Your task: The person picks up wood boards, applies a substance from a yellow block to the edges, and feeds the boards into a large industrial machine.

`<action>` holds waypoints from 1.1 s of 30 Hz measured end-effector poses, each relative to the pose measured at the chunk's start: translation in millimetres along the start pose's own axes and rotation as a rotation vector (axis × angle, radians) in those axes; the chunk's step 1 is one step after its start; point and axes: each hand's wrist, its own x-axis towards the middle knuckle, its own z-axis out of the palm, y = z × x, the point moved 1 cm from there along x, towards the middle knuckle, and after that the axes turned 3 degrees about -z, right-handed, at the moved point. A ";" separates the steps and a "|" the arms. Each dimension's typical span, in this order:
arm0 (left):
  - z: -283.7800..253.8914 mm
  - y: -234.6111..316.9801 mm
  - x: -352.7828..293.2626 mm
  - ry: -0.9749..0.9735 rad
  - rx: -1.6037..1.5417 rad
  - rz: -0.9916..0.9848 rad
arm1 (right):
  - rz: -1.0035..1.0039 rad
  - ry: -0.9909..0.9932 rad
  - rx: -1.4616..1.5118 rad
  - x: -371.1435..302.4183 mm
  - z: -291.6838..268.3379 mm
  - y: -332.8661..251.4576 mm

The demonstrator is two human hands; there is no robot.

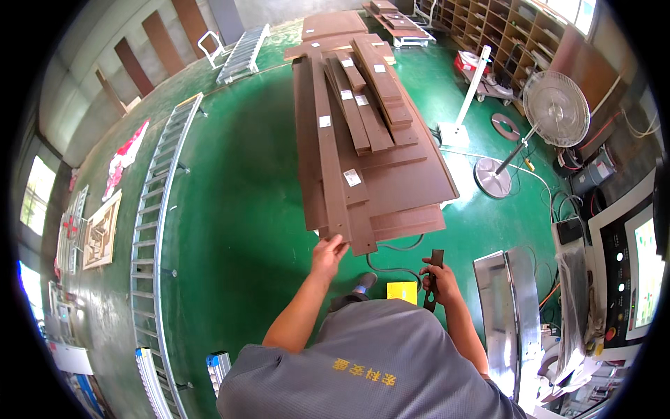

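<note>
A stack of brown boards point(412, 178) lies ahead of me, several with white labels on top. My left hand point(326, 257) pinches the near end of a long narrow brown board point(332, 178) on the stack's left side. Beside that end, another brown board point(363, 237) with a small hole sticks out toward me. My right hand point(441, 283) is apart from the stack, its fingers closed round a dark flat strip point(437, 260). This strip stands roughly upright and has a cut-out near its lower end.
A yellow box point(401, 291) and a grey cable point(391, 269) are close before me on the green floor. Left lies a long metal ladder point(155, 202). A standing fan point(555, 108), a white post point(474, 87) and a control panel point(621, 279) are at the right.
</note>
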 end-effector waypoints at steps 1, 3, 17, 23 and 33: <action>11.0 -3.4 -10.3 -0.012 -0.022 0.013 | 0.008 -0.007 -0.010 -2.4 2.5 -2.4; 31.4 -5.8 -31.8 -0.041 -0.062 0.039 | -0.004 -0.006 -0.002 -3.5 8.8 -9.8; 153.0 271.6 -171.2 0.198 1.120 1.833 | -0.935 -0.096 -0.652 -70.2 166.9 -179.7; 229.9 257.1 -194.5 -0.414 0.822 2.113 | -1.697 -0.241 -0.620 -104.0 281.4 -235.9; 280.8 255.7 -175.6 -0.657 0.496 2.105 | -1.929 -0.330 -0.442 -77.2 292.6 -268.1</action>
